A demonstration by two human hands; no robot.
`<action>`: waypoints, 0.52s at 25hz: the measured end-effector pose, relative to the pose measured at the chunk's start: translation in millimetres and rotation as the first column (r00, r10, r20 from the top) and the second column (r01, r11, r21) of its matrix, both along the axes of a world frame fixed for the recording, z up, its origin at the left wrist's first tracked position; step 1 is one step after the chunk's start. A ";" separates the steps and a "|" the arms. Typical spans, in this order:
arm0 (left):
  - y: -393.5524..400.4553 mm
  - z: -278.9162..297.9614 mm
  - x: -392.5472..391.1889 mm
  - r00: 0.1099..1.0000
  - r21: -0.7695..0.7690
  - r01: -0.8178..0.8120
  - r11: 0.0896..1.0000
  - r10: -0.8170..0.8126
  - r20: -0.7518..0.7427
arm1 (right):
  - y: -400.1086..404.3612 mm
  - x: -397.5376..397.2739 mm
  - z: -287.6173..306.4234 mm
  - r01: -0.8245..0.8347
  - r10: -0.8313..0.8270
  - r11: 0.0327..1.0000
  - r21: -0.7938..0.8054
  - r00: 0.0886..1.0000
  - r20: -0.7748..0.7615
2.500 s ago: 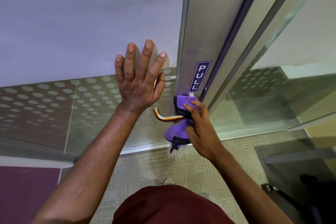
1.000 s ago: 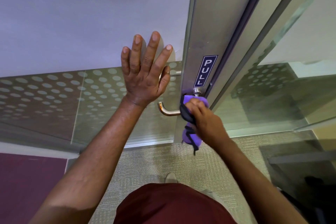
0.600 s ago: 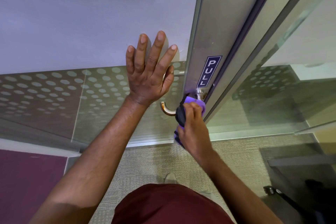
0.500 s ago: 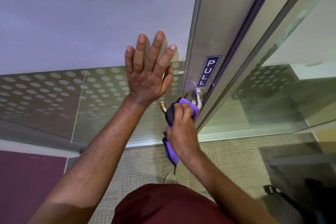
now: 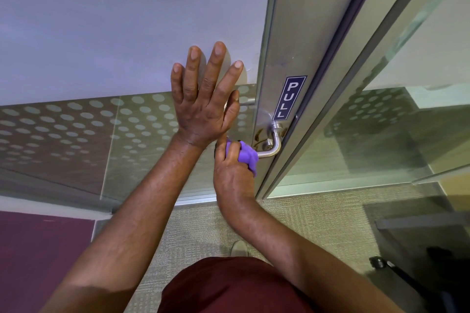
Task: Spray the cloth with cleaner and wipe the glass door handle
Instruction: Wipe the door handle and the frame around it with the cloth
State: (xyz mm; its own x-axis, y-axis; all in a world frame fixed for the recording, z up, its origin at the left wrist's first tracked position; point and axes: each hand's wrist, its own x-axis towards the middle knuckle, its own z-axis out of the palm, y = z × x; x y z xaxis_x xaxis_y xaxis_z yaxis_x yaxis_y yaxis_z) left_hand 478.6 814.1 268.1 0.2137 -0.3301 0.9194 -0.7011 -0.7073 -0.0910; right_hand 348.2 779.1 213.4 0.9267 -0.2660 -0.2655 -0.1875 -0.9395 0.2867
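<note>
Nearest the camera, a dark red garment [image 5: 234, 287] is filling the bottom edge, with a shoe tip [image 5: 239, 248] showing on the carpet [image 5: 300, 221] just beyond it. Both bare forearms are reaching up and away from there. The right hand [image 5: 232, 173] is curling closed around a purple cloth [image 5: 245, 156], its fingers pressing the bunched fabric against the free end of the door handle [image 5: 273, 143]; most of the cloth is hidden inside the fist, and only a fold is bulging out on the side toward the door frame. Just past that grip, the bare metal bend of the handle is running up into its mount on the metal door frame [image 5: 287, 40]. Directly above the mount, a blue PULL sign [image 5: 288, 98] is sitting on the frame. To the other side of the grip and slightly farther, the left hand [image 5: 203, 107] is lying flat with fingers spread, palm pressing on the glass door [image 5: 101, 33], whose lower band is carrying a pattern of frosted dots [image 5: 76, 122].
</note>
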 end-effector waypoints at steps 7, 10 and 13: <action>0.0 1.3 -0.8 1.000 0.006 -0.010 1.000 0.010 -0.007 | -9.6 19.8 20.1 0.044 -0.087 0.964 0.261 0.984 0.155; -0.1 0.5 0.1 1.000 0.000 -0.019 1.000 0.019 -0.001 | -16.7 29.6 31.1 0.159 -0.212 0.880 0.447 0.975 0.071; -1.7 0.4 0.0 1.000 -0.009 -0.025 1.000 0.025 0.003 | -21.6 31.0 34.8 0.152 -0.208 0.874 0.462 0.975 0.073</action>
